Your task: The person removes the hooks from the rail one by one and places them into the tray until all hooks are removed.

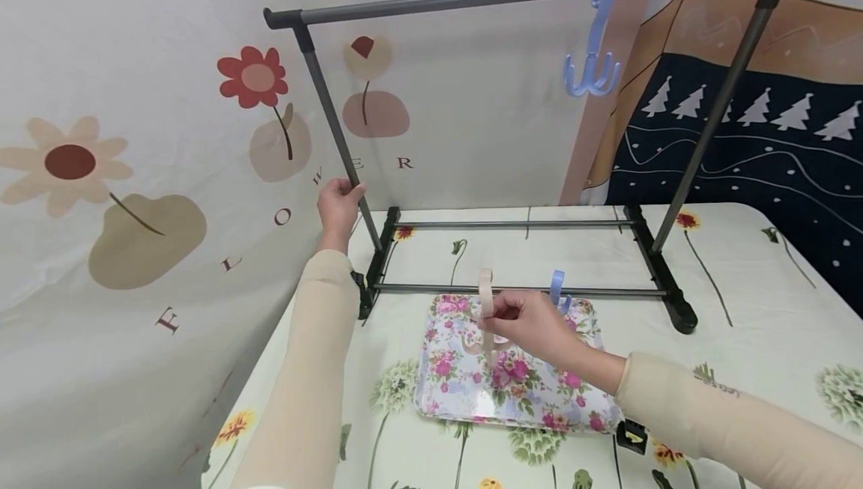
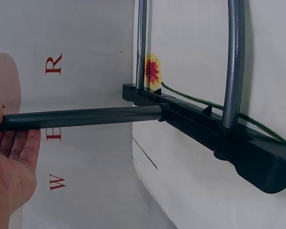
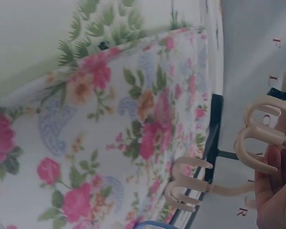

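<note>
My left hand [image 1: 339, 208] grips the left upright post [image 2: 86, 118] of a dark grey metal rack, thumb and fingers on either side of the bar. Over the floral tray [image 1: 445, 392], my right hand [image 1: 536, 324] pinches a beige multi-prong hook [image 3: 262, 136]. A second beige hook [image 3: 188, 183] appears by the tray in the right wrist view; in the head view the beige parts overlap. Partly behind my right hand is a blue hook [image 1: 556, 287]. Another blue hook [image 1: 593, 47] hangs from the rack's top rail [image 1: 452, 1], prongs downward.
The rack stands on black feet [image 1: 664, 279], joined by two low crossbars [image 1: 465, 225]. A flower-printed cloth [image 1: 762, 369] covers the table. Behind hangs a pale printed curtain [image 1: 168, 17], with a dark tree-patterned cloth [image 1: 742, 152] at the right.
</note>
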A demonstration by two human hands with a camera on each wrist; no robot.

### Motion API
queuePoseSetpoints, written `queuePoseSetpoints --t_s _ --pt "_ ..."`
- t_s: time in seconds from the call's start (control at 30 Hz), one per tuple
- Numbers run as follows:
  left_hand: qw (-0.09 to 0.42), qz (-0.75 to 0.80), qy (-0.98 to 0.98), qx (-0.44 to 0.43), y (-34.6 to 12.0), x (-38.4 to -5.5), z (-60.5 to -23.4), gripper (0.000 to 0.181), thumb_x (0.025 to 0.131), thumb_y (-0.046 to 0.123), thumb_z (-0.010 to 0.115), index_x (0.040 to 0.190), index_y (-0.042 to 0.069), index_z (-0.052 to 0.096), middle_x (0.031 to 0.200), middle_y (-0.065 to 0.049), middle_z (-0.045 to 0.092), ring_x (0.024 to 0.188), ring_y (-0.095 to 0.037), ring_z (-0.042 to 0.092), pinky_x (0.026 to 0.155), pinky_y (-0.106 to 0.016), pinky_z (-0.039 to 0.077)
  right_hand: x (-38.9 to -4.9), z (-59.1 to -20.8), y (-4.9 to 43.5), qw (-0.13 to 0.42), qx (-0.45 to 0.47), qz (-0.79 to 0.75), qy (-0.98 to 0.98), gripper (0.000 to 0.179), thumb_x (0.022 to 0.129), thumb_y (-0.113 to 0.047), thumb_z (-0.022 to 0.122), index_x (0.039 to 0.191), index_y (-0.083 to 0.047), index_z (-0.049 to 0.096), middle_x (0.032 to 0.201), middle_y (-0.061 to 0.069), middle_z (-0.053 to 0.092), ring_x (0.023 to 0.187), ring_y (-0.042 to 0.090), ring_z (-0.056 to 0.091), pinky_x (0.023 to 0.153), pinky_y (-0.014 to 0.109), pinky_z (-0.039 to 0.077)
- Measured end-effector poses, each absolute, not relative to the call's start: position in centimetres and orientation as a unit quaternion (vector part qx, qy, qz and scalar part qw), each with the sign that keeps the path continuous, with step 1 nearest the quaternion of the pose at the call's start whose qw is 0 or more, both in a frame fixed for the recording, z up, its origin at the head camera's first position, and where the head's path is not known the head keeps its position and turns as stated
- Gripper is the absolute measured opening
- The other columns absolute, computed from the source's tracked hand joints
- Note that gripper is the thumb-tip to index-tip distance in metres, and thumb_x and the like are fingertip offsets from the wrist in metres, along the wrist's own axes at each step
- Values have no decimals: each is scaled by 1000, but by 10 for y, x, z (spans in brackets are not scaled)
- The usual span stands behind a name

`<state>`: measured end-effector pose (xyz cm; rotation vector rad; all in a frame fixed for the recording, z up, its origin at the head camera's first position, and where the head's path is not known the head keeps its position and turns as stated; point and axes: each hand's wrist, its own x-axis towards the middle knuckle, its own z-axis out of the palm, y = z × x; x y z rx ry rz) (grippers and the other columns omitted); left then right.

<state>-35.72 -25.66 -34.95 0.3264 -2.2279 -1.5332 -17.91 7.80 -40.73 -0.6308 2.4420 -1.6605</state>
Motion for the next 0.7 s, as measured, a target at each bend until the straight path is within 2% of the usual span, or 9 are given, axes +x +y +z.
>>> queuePoseSetpoints --t_s 0.13,0.27,0.5,0.7 --pt "211 -547 -802 116 -257 -357 -350 24 97 24 66 109 4 61 105 -8 63 100 -22 57 91 -39 44 -179 -420 74 60 -201 -535 818 5 88 -16 77 88 -14 72 84 -3 70 79 24 69 65 28 55" --pt "215 -546 -802 113 -257 -357 -350 24 97 24 67 108 4 61 104 -8 63 99 -22 58 90 -39 44 -178 -431 71 57 -206 -534 818 5 87 -14 78 87 -14 72 86 -2 69 77 16 68 64 28 56" --pt "210 -551 -800 112 -257 -356 -350 24 97 23 66 109 3 60 106 -8 63 100 -22 58 91 -39 44 -174 -445 67 64 -200 -539 816 7 85 -6 77 86 -11 72 85 1 71 75 15 68 62 28 57" --pt "208 -550 -800 115 -257 -355 -349 25 97 24 66 110 3 60 107 -9 63 101 -23 58 92 -39 44 -173 -453 65 78 -198 -537 816 8 85 -8 78 82 -12 71 82 0 70 73 19 68 60 31 57"
